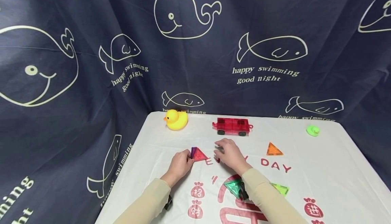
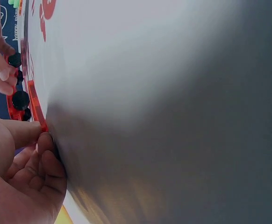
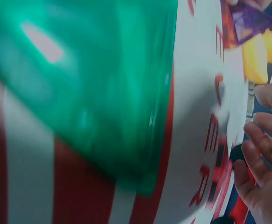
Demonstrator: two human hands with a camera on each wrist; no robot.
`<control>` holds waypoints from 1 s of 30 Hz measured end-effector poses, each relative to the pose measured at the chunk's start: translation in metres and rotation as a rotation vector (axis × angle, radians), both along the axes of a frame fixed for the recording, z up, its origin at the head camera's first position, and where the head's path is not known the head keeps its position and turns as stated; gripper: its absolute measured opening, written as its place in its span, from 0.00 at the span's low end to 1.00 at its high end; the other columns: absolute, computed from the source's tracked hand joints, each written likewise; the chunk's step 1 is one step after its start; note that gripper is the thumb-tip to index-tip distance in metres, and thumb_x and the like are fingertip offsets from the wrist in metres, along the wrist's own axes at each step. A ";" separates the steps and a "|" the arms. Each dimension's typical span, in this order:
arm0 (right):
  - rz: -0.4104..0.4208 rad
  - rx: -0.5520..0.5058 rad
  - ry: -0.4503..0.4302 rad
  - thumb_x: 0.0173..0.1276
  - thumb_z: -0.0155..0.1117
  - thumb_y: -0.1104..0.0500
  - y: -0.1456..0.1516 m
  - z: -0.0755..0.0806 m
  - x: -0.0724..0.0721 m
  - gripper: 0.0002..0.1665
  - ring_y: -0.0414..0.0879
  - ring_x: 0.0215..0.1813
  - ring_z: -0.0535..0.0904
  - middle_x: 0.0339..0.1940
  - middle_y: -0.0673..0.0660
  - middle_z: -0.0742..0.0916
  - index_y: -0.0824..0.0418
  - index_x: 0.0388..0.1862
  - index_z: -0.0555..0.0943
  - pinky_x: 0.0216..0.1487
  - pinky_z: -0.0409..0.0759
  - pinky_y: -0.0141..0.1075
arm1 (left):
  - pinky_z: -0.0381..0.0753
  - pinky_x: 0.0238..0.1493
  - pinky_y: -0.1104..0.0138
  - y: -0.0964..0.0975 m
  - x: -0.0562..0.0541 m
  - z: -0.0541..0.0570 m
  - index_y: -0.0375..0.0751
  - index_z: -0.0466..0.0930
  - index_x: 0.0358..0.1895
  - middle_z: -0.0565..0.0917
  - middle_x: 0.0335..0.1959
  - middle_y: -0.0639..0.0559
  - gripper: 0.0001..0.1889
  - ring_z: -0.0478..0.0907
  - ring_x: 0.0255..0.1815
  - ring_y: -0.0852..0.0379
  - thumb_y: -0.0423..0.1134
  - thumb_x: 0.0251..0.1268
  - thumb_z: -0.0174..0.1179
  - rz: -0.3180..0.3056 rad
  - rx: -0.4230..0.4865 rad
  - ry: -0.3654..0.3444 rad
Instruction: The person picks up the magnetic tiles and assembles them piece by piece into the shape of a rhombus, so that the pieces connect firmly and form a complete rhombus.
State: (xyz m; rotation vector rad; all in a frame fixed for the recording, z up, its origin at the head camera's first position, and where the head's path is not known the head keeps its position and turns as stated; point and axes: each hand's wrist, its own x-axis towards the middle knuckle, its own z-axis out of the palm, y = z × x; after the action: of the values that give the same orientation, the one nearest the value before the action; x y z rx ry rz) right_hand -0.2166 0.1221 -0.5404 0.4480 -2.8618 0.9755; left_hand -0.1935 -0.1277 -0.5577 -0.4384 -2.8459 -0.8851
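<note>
My left hand [image 1: 180, 164] pinches a translucent red triangular tile [image 1: 200, 155] at its left corner, left of the table's middle. Against the red tile stands a purple triangular tile [image 3: 253, 23], tilted up behind it. In the left wrist view, thumb and fingertip meet at the edge of the red tile [image 2: 35, 105]. My right hand [image 1: 230, 154] hovers to the right over the printed letters, fingers loosely bent and holding nothing. Below the right forearm lies a green triangular tile [image 1: 233, 186], large and blurred in the right wrist view.
A yellow duck [image 1: 178, 120] and a red wheeled wagon [image 1: 233, 125] stand at the back. A small green duck [image 1: 313, 130] sits back right. An orange triangular tile [image 1: 274, 150] and a yellow-green tile [image 1: 281, 189] lie on the right. Red lettering marks the white tablecloth [image 1: 330, 169].
</note>
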 end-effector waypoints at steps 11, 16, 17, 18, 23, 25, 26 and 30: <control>-0.123 0.066 0.024 0.65 0.77 0.56 0.036 -0.016 -0.010 0.26 0.62 0.57 0.77 0.53 0.64 0.84 0.67 0.58 0.86 0.62 0.74 0.58 | 0.70 0.27 0.65 0.000 0.000 0.000 0.44 0.73 0.26 0.72 0.18 0.59 0.14 0.69 0.22 0.61 0.30 0.62 0.70 0.003 0.009 -0.003; -0.123 0.061 -0.016 0.65 0.78 0.55 0.045 -0.017 -0.012 0.29 0.61 0.55 0.77 0.53 0.65 0.82 0.68 0.61 0.84 0.61 0.77 0.57 | 0.69 0.27 0.66 0.000 -0.001 -0.001 0.45 0.74 0.27 0.71 0.18 0.59 0.13 0.68 0.22 0.62 0.31 0.62 0.71 0.008 0.003 -0.005; -0.120 0.060 -0.026 0.65 0.78 0.54 0.046 -0.017 -0.012 0.30 0.61 0.55 0.78 0.53 0.65 0.82 0.68 0.62 0.83 0.61 0.77 0.56 | 0.69 0.27 0.66 0.000 -0.001 -0.001 0.45 0.74 0.27 0.71 0.18 0.59 0.14 0.68 0.22 0.62 0.31 0.62 0.71 0.009 0.004 -0.005; -0.116 0.058 -0.033 0.65 0.78 0.54 0.047 -0.016 -0.012 0.31 0.61 0.55 0.78 0.54 0.65 0.82 0.68 0.62 0.83 0.61 0.77 0.56 | 0.69 0.27 0.66 0.000 -0.001 -0.001 0.45 0.74 0.27 0.71 0.18 0.60 0.14 0.68 0.22 0.62 0.31 0.62 0.71 0.009 0.003 -0.004; -0.103 0.061 -0.057 0.66 0.78 0.54 0.049 -0.015 -0.014 0.32 0.60 0.54 0.78 0.53 0.65 0.82 0.69 0.63 0.82 0.61 0.78 0.56 | 0.69 0.26 0.66 -0.001 -0.001 -0.001 0.44 0.74 0.27 0.72 0.18 0.59 0.13 0.68 0.22 0.62 0.31 0.62 0.71 0.007 0.005 -0.005; -0.098 0.062 -0.072 0.66 0.78 0.54 0.049 -0.014 -0.014 0.32 0.59 0.54 0.78 0.53 0.65 0.81 0.70 0.63 0.81 0.62 0.77 0.56 | 0.70 0.27 0.66 -0.001 -0.001 -0.001 0.44 0.75 0.27 0.72 0.18 0.59 0.13 0.68 0.22 0.62 0.31 0.62 0.71 0.007 0.005 -0.009; -0.095 0.062 -0.080 0.67 0.77 0.54 0.050 -0.014 -0.014 0.32 0.59 0.54 0.78 0.53 0.65 0.81 0.71 0.63 0.81 0.62 0.77 0.56 | 0.70 0.27 0.66 0.000 -0.001 -0.001 0.44 0.75 0.28 0.72 0.19 0.59 0.12 0.69 0.22 0.62 0.31 0.62 0.71 0.008 0.004 -0.011; -0.077 0.062 -0.111 0.68 0.75 0.54 0.052 -0.012 -0.014 0.32 0.61 0.57 0.77 0.54 0.65 0.80 0.73 0.64 0.80 0.64 0.75 0.56 | 0.70 0.27 0.66 0.001 -0.001 -0.001 0.43 0.75 0.29 0.72 0.19 0.59 0.12 0.69 0.22 0.61 0.31 0.62 0.71 0.011 0.003 -0.017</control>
State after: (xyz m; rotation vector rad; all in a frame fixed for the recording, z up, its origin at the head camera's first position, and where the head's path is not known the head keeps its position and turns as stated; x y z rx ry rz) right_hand -0.2311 0.1745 -0.5527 0.2941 -2.9898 0.9295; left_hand -0.1945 -0.1266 -0.5584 -0.4168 -2.8588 -0.8952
